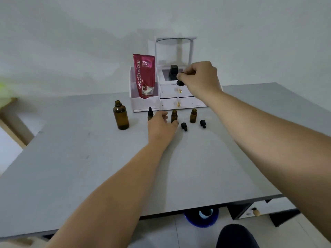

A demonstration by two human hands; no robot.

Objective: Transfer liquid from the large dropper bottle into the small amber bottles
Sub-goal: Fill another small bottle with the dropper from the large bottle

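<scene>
The large amber bottle (121,115) stands uncapped at the left of the grey table (89,158). My right hand (200,77) pinches the black bulb of its dropper (179,86), whose glass tube hangs down above the middle small amber bottle (174,116). My left hand (162,125) rests on the table and grips that open bottle at its base. A capped small bottle (150,114) stands just left of my left hand. Another open small bottle (193,115) stands to the right. Two black dropper caps (184,126) (203,123) lie on the table beside them.
A white organiser (172,97) with two drawers stands at the back of the table. It holds a red cream tube (144,76) and a black-capped bottle (173,72). A blue object (201,217) sits on the floor below the table's front edge.
</scene>
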